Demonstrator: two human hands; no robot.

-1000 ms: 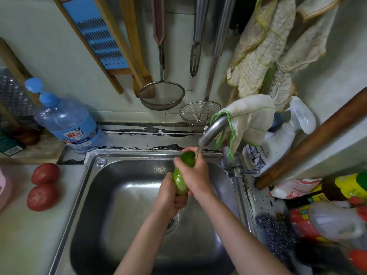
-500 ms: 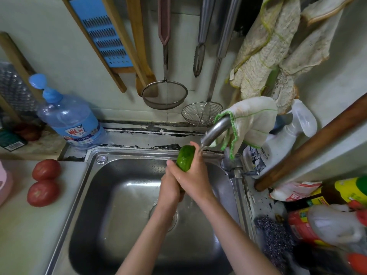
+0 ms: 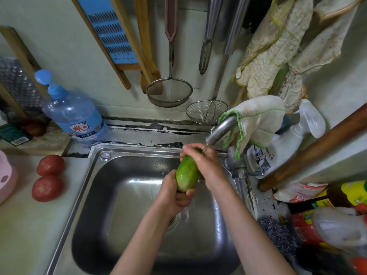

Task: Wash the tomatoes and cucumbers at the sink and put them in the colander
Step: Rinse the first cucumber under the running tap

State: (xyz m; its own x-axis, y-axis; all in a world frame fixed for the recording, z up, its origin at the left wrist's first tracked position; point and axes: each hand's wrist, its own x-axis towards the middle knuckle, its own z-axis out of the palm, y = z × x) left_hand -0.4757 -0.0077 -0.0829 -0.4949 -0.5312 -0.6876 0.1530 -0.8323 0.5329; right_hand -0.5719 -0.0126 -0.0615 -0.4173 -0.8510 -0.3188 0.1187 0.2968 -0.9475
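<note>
Over the sink (image 3: pixel 127 207), the left hand (image 3: pixel 174 193) grips the lower end of the cucumber (image 3: pixel 186 175) while the right hand (image 3: pixel 206 165), now slid up, curls round its tip under the tap (image 3: pixel 220 130) at one o'clock; tomatoes (image 3: pixel 50 164) at nine o'clock await washing.

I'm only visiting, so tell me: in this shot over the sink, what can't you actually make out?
All in the head view:
- The cucumber: its top end is covered by the right hand, and its lower end sits in the grip of the left hand.
- The drain: mostly behind the left wrist.
- The pink object: cut off by the left edge, so it cannot be told whether it is the colander.
- The tap: its upper part is wrapped in a cloth.
</note>
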